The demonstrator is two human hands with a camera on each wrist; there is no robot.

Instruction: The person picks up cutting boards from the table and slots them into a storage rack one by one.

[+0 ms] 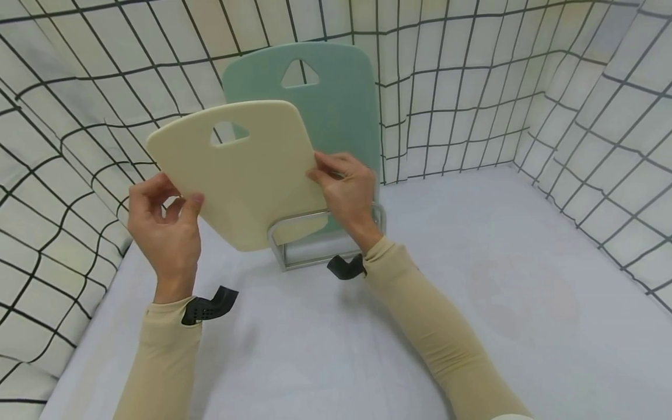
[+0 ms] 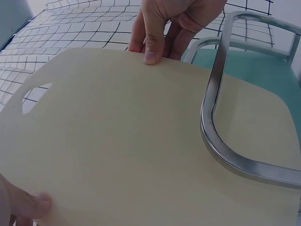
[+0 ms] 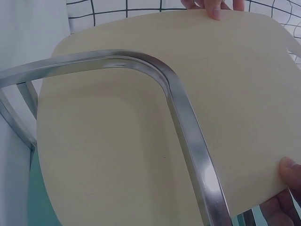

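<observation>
Both hands hold a cream cutting board with a cut-out handle hole near its top, tilted to the left. My left hand pinches its left edge between thumb and fingers. On the right edge, my right hand pinches it with the thumb in front. The board's lower right part sits behind the front bar of a metal rack; the left wrist view shows the rack's bent bar crossing over the board. Behind it a larger green cutting board stands upright in the same rack.
A white cloth-like surface lies under the rack. Pale walls with a black grid pattern rise at the back and on both sides. Each wrist wears a black bracket.
</observation>
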